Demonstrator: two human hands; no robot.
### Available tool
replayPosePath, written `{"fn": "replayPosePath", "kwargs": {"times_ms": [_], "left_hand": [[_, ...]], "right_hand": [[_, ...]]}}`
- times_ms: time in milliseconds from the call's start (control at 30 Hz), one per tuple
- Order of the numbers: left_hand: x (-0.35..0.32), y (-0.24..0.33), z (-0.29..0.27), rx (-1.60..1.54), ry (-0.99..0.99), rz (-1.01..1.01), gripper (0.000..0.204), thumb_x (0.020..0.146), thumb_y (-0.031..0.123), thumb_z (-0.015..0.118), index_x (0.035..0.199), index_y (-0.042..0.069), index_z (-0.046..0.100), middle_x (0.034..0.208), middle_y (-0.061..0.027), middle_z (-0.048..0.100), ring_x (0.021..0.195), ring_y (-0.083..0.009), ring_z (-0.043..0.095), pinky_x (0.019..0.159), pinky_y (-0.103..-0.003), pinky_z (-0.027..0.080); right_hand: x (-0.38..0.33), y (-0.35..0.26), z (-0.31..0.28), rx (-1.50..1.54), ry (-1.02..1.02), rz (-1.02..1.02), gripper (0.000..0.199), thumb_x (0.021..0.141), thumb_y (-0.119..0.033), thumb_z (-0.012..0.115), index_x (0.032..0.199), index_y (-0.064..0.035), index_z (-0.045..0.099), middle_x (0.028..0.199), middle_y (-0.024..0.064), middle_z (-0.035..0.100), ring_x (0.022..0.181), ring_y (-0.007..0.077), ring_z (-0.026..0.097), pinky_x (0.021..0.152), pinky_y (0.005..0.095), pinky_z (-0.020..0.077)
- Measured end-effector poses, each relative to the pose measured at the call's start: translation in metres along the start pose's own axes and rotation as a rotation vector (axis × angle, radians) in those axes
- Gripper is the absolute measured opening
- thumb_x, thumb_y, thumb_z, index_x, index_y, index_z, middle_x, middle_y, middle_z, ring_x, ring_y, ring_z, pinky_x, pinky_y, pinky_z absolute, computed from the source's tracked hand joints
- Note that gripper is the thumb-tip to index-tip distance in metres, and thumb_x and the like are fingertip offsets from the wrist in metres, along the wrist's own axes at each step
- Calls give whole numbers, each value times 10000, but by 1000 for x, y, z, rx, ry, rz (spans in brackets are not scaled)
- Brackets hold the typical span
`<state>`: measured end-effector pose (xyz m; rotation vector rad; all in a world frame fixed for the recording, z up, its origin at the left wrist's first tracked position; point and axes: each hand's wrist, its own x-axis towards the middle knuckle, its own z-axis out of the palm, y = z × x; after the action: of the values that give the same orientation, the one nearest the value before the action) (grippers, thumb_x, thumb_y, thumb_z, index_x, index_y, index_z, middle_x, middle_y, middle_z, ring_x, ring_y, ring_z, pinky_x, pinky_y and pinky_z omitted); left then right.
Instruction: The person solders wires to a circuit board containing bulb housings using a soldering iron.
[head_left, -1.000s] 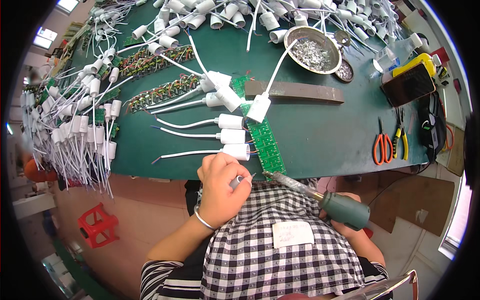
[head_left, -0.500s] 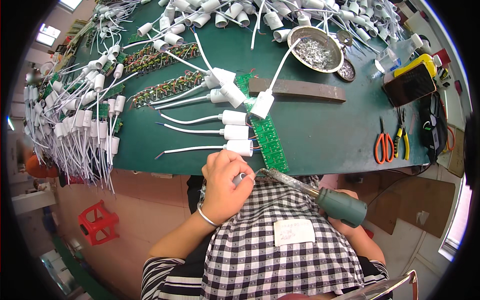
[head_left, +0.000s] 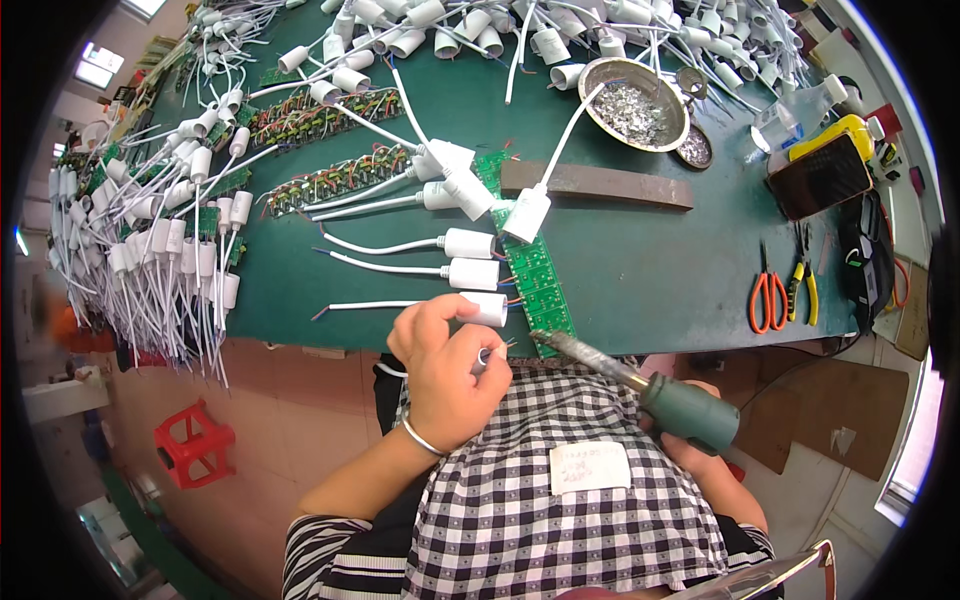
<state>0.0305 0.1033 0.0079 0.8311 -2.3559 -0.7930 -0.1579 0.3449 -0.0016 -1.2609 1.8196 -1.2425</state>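
Soldering iron (head_left: 692, 412): dark green handle, bright collar, shaft crusted grey and brown, slanting down from the strip's near end toward the right hand (head_left: 686, 455). That hand was closed round the handle, partly hidden behind it. Left hand (head_left: 448, 385) sat just in front of the table edge, thumb and fingers pinched together on a small pale piece (head_left: 483, 362), mostly covered, with thin wire ends (head_left: 509, 345) poking out by the thumb. Circuit strip (head_left: 540, 285): bright green, narrow, dotted with solder points, lying lengthwise away from the wearer on the green table (head_left: 650, 270); its near end met the iron's tip in view, contact uncertain. Counted: one iron, one bare strip, seven white sockets (head_left: 473, 272) with cables on or beside it, two rows of populated boards (head_left: 345, 180), one brown bar (head_left: 600, 185), one bowl (head_left: 582, 90) of silvery scraps, two hand tools (head_left: 768, 300), orange-handled and yellow-handled. Against half a second earlier: iron tip had left the wire ends for the strip's near end; left index finger had risen to overlap the nearest socket; a bit of white cable (head_left: 391, 370) had appeared left of the hand.
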Motion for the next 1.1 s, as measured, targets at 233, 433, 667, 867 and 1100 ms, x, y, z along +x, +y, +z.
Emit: {"fn": "replayPosePath", "kwargs": {"times_ms": [233, 433, 667, 867, 1100], "left_hand": [[17, 5, 1, 147, -114, 90, 54, 668, 114, 666, 690, 116, 616, 1394, -111, 441, 1317, -401, 283, 1040, -507, 169], [34, 5, 1, 154, -201, 101, 78, 664, 121, 660, 646, 105, 586, 1360, -84, 472, 1312, -382, 292, 992, -556, 194], [37, 5, 5, 169, -193, 85, 81, 668, 121, 658, 641, 101, 584, 1358, -80, 475, 1294, -378, 311, 996, -569, 193], [35, 6, 6, 213, -181, 81, 82, 659, 119, 660, 642, 105, 581, 1343, -64, 484, 1280, -372, 321, 990, -567, 202], [34, 5, 6, 202, -218, 63, 71, 655, 110, 671, 655, 114, 600, 1369, -75, 470, 1303, -391, 295, 1034, -530, 167]], "right_hand": [[6, -10, 3, 356, 145, 75, 251, 823, -165, 604, 983, 28, 615, 738, 85, 641, 653, 182, 655, 629, 287, 525], [7, -11, 0, 245, 89, 62, 210, 788, -134, 599, 926, 22, 626, 732, 87, 634, 627, 172, 652, 602, 281, 522], [10, -14, 1, 210, 100, 68, 192, 778, -135, 606, 900, 11, 635, 726, 83, 630, 595, 167, 643, 566, 283, 507], [7, 3, -5, -163, -36, -102, 325, 837, -314, 636, 932, -6, 589, 714, 59, 641, 652, 167, 631, 705, 306, 490], [-3, 18, 7, -165, 43, 2, 296, 822, -310, 649, 854, -17, 628, 693, 45, 639, 607, 168, 630, 595, 284, 504]]}}
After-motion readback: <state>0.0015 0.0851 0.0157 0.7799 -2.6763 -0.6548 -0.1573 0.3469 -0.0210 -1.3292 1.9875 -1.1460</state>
